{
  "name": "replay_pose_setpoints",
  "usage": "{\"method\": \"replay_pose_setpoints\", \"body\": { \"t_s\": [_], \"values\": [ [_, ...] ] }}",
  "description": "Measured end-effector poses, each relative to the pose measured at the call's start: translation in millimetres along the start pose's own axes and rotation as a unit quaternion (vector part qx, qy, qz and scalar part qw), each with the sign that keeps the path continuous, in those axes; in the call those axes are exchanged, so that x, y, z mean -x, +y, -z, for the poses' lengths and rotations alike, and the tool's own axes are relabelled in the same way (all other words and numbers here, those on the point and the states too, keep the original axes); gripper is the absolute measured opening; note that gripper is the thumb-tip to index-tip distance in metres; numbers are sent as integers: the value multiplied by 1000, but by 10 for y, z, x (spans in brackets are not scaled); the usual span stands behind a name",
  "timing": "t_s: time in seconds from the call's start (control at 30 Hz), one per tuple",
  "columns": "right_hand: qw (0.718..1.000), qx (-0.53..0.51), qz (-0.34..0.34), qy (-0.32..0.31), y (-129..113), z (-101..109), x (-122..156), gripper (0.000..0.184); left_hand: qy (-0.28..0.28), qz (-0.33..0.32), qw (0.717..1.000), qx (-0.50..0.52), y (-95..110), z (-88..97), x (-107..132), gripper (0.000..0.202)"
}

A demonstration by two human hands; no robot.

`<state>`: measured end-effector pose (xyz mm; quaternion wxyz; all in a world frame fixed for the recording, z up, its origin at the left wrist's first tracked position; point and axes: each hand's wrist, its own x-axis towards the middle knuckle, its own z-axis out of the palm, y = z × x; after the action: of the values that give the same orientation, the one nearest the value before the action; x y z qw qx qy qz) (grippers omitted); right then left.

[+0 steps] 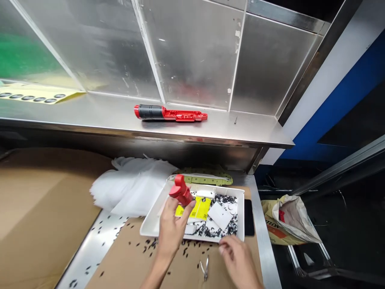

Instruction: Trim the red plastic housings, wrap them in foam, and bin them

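Note:
Raised over the left part of the white tray, my left hand pinches a red plastic part between thumb and fingers. At the tray's near right corner is my right hand, its fingers curled together. Whatever it may hold is hidden. Inside the tray lie many small black pieces, a yellow label sheet and a white square card. A small metal tool with two thin arms rests on the cardboard between my wrists.
On the metal shelf lie a red and black tool body, a small screw-like piece and a yellow sticker sheet. White foam wrap sits left of the tray, a phone-like slab right. A sack stands lower right.

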<state>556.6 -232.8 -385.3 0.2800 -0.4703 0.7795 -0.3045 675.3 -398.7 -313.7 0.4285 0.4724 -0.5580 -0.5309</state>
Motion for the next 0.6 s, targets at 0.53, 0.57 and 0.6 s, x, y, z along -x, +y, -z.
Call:
{"method": "replay_pose_setpoints", "body": {
  "t_s": [0.53,0.57,0.6],
  "values": [
    [1000,7,-27,-13,60,-842,138,36,24,277,903,329,-97,857,858,19],
    [1000,-23,-20,-4,40,-723,191,40,31,296,892,340,-66,808,879,22],
    [999,-48,-13,2,12,-591,244,41,40,309,883,350,-30,747,893,25]
  ]
}}
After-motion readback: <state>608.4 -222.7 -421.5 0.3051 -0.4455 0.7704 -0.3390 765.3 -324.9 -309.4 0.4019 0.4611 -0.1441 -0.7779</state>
